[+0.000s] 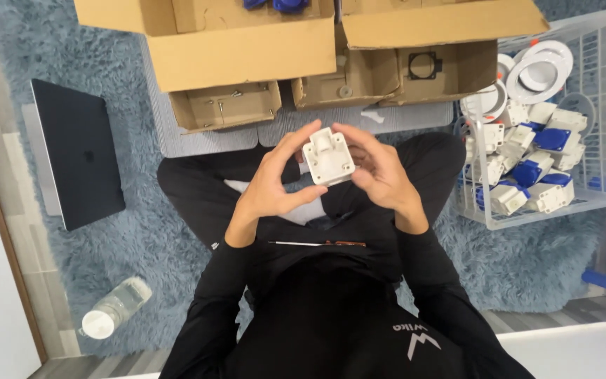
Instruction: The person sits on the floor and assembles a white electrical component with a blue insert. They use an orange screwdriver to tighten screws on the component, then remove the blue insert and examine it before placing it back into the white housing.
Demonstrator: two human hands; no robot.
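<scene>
I hold a small square white plastic part [329, 156] in front of me, above my crossed legs in black trousers. My left hand [271, 184] grips its left side with fingers curled over the top edge. On the part's right side, my right hand [381, 173] grips it between fingers and thumb. A thin screwdriver with a dark red handle [320, 243] lies on my lap below the hands.
Open cardboard boxes [247, 52] with small trays of parts stand ahead. A white wire basket [583, 105] at the right holds several white and blue plastic parts and white rings. A closed dark laptop [78, 151] and a plastic bottle [115, 307] lie on the blue rug at the left.
</scene>
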